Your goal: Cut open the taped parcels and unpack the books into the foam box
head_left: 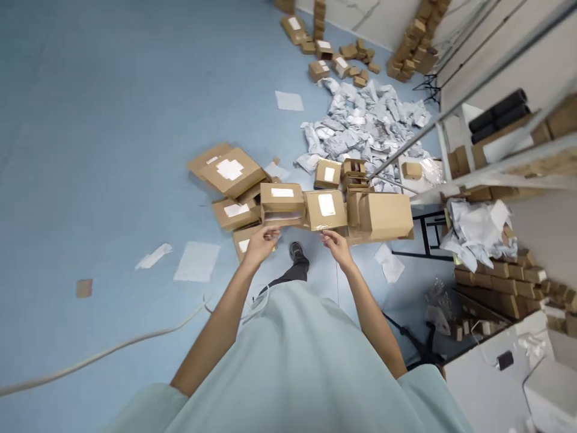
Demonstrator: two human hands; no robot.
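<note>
My left hand (pixel 262 244) is in front of an open cardboard box (pixel 282 193), its fingers curled in toward the thumb. My right hand (pixel 336 246) has thumb and fingers drawn together just below a taped box (pixel 325 210) with a white label. What either hand pinches, if anything, is too small to make out, and I cannot tell whether the fingertips touch the boxes. A larger carton (pixel 388 215) lies on the right of this row. On the left, flattened, labelled cartons (pixel 234 170) overlap in a heap.
Grey mailing bags (pixel 367 120) lie piled beyond the boxes. A metal shelf rack (pixel 491 180) stands on the right, above a white table (pixel 496 361). Paper sheets (pixel 197 261) and a pale cable (pixel 112 349) lie on the blue floor. My shoe (pixel 296 250) shows between my hands.
</note>
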